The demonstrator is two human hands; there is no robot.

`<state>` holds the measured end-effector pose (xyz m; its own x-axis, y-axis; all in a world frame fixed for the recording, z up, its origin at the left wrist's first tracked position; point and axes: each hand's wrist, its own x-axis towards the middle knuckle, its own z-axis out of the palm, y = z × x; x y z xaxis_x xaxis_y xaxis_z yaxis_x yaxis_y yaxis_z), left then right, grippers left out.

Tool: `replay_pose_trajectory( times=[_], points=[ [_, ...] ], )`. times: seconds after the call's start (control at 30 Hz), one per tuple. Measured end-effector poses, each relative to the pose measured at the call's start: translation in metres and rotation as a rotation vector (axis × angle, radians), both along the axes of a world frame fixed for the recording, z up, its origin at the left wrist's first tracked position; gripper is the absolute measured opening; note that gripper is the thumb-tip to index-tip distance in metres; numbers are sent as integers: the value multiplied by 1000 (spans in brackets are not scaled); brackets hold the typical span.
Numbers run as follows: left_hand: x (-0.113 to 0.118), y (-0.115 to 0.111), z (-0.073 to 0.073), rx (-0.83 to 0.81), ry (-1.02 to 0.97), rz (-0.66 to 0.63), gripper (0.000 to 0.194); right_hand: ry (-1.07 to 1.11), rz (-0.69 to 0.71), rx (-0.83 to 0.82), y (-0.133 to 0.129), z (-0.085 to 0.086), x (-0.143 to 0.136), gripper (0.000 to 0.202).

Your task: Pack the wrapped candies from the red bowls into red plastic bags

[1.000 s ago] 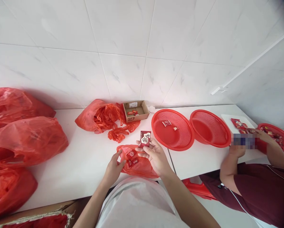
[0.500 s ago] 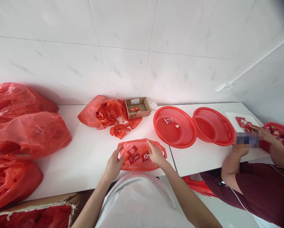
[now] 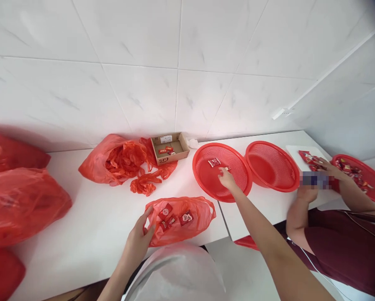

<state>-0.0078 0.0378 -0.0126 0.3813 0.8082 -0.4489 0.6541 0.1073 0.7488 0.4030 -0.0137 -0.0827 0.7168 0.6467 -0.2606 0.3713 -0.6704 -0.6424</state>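
A red plastic bag lies spread on the white table in front of me, with several small red-wrapped packets in it. My left hand holds the bag's left edge, fingers and thumb around the film by the handle. My right hand reaches into the left red mesh basket, fingertips slightly apart and nothing visibly held. Just beyond its knuckles a small packet is partly hidden. Another red and white packet lies further back in that basket.
A second red basket stands to the right. Behind the bag are a small cardboard box with red packets and a sack of crumpled red bags. Large red bags fill the left. A co-worker handles packets at right.
My right hand has left the bag and moved right and away from me into the left basket. My left hand stays at the bag. The view has turned to the right.
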Motion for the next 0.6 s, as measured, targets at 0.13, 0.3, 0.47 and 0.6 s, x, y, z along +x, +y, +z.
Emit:
replay_pose_trajectory(
  times=[0.13,0.3,0.47,0.6],
  points=[
    [5,3,-5,-13,44,3,65,-69,63,-32,31,-17,21,57],
    [14,5,-4,-12,84,73,65,-70,43,-70,64,-35,34,58],
    [21,10,-5,-14,101,98,66,52,-25,-29,67,-38,22,38],
    [19,12,-9,-19,76,65,65,248,-63,118,54,-13,-1,27]
  ],
)
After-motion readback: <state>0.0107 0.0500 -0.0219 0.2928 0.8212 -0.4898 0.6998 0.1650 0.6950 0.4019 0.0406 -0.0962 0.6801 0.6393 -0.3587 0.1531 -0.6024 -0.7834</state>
